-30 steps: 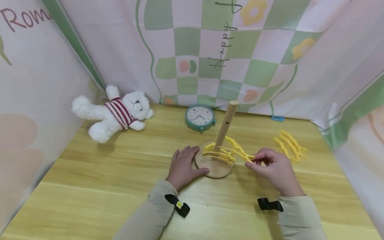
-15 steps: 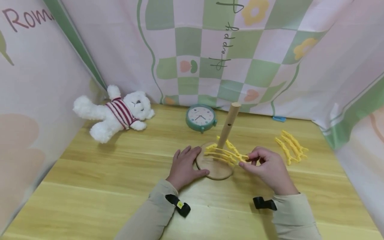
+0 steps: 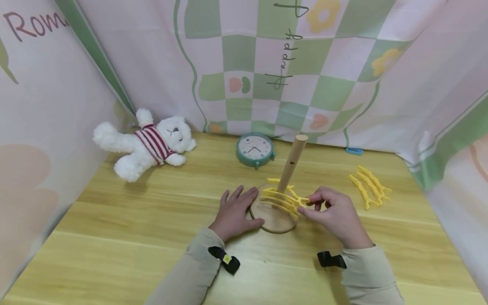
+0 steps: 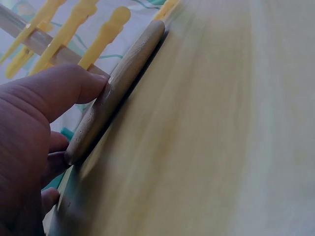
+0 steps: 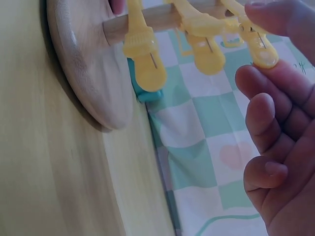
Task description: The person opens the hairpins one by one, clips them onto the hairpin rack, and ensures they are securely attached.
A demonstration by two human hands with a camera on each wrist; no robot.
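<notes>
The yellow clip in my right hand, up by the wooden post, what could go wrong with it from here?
The right hand pinches the yellow clip only by its handle end, so it might slip or drop on release if it isn't gripping the post. It could also knock the next clip down the post. And if the left hand leaves the round base, a push could shift the stand.
</notes>
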